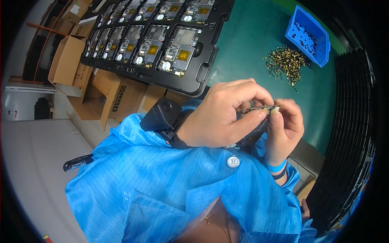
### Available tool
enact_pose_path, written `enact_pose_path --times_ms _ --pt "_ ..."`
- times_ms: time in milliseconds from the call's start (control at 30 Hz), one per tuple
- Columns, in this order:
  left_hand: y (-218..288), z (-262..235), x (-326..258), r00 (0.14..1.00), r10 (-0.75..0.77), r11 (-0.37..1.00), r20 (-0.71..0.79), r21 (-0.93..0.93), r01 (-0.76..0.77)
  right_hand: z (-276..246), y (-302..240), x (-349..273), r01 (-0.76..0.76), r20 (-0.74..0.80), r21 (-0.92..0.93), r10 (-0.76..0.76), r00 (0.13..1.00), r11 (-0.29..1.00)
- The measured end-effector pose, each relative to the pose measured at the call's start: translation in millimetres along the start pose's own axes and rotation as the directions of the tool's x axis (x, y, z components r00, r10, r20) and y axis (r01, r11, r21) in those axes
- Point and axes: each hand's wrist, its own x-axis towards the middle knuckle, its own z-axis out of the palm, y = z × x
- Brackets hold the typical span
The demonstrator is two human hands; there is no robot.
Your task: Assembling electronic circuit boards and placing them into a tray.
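Board [259,109], seen edge-on and mostly hidden by fingers, is pinched between both hands above the green table [251,48]. Left hand [221,115] and right hand [285,125] curl closed around it; details unclear.

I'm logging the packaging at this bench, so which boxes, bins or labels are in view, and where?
Open cardboard boxes: brown, far left, beside the tray.
Cardboard carton: brown, dark printed symbols, under the tray's near edge.
Blue plastic bin: upper right on the green mat, holding small dark parts.
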Motion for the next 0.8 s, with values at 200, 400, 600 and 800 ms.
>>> enact_pose_path --times_ms 200,400,600,800 --pt "-3 7 1 0.995 0.084 0.99 -0.061 0.121 -0.076 -3 11 4 0.405 0.018 -0.441 -0.443 0.896 0.801" --pt "-11 12 5 0.985 0.157 0.974 -0.071 0.175 -0.142 -6 19 5 0.506 0.092 -0.561 -0.558 0.825 0.655" --pt "-20 17 8 0.975 0.196 0.966 -0.103 0.191 -0.174 -9 27 11 0.525 0.118 -0.612 -0.588 0.8 0.591" --pt "-26 22 11 0.978 0.166 0.974 -0.124 0.177 -0.143 -12 35 14 0.525 0.121 -0.589 -0.576 0.809 0.614"
